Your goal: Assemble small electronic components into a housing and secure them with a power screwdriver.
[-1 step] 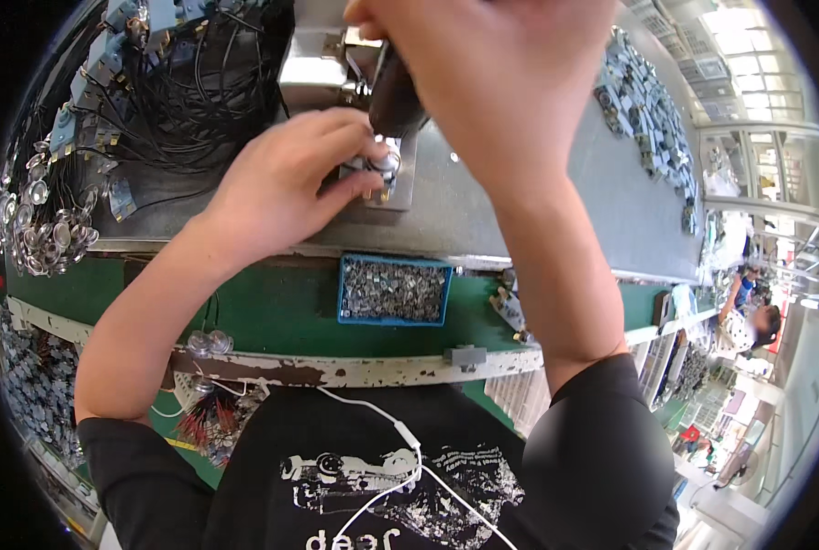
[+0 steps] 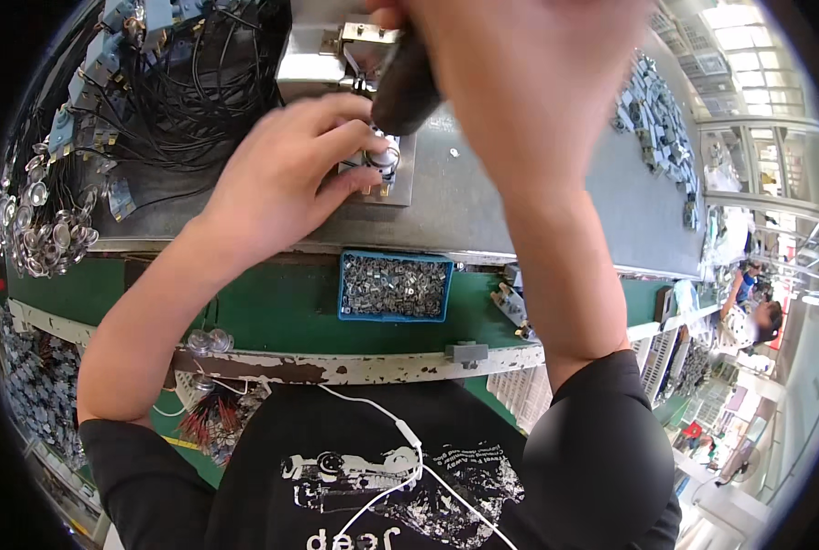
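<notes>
With thumb and fingers my left hand (image 2: 290, 165) pinches a small part with a round shiny metal cap (image 2: 384, 158), set on a flat metal plate (image 2: 400, 188) of a bench fixture. Above it, at the top of the view, my right hand (image 2: 510, 55) is closed round a thick dark handle (image 2: 408, 87); most of its fingers are hidden behind the hand, and it is blurred. The handle's lower end hangs just over the cap. Behind the handle is the fixture's metal body (image 2: 313, 69).
A blue tray (image 2: 341, 286) full of small metal pieces sits below the bench edge. Black cables (image 2: 199, 101) with grey-blue switch boxes and round metal caps (image 2: 61, 234) lie left. Many grey-blue parts (image 2: 662, 137) are heaped right. Another person (image 2: 744, 316) is far right.
My right hand and the dark handle have shifted a little to the right. My left hand and the part it pinches have moved slightly up and away.
</notes>
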`<state>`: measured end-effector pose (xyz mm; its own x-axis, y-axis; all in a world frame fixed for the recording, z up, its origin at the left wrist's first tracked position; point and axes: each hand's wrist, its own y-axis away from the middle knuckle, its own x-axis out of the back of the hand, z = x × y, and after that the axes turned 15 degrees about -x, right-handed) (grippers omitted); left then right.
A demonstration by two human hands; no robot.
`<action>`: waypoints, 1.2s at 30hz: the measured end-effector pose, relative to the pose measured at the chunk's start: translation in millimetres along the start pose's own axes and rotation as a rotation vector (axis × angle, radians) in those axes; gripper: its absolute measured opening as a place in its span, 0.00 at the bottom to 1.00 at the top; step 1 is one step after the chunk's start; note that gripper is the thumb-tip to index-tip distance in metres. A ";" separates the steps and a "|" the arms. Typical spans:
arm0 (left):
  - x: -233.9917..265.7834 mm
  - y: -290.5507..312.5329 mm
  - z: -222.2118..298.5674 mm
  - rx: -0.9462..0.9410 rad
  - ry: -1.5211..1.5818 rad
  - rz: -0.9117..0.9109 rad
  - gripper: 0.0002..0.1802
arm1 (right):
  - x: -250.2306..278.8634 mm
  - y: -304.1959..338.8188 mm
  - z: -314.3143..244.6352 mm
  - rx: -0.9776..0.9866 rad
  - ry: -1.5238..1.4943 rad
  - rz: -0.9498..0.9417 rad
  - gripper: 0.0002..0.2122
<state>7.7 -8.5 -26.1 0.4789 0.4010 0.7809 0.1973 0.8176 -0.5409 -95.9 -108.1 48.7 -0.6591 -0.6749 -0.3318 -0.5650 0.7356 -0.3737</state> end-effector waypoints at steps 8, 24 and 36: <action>-25.3 15.6 67.8 -0.260 -0.015 -0.442 0.06 | 9.1 -9.1 1.6 0.038 0.065 0.057 0.30; -24.1 20.8 63.8 -0.178 0.377 -0.289 0.05 | -23.0 -61.1 -14.0 0.189 0.221 0.076 0.29; 10.8 -9.6 16.0 0.042 -0.030 0.035 0.06 | 5.4 -80.1 -1.6 0.539 0.104 -0.217 0.26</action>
<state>-2.7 -5.3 -7.4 0.4592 0.4411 0.7711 0.1447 0.8193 -0.5549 -55.1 -170.6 78.2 -0.6172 -0.7773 -0.1221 -0.3786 0.4295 -0.8199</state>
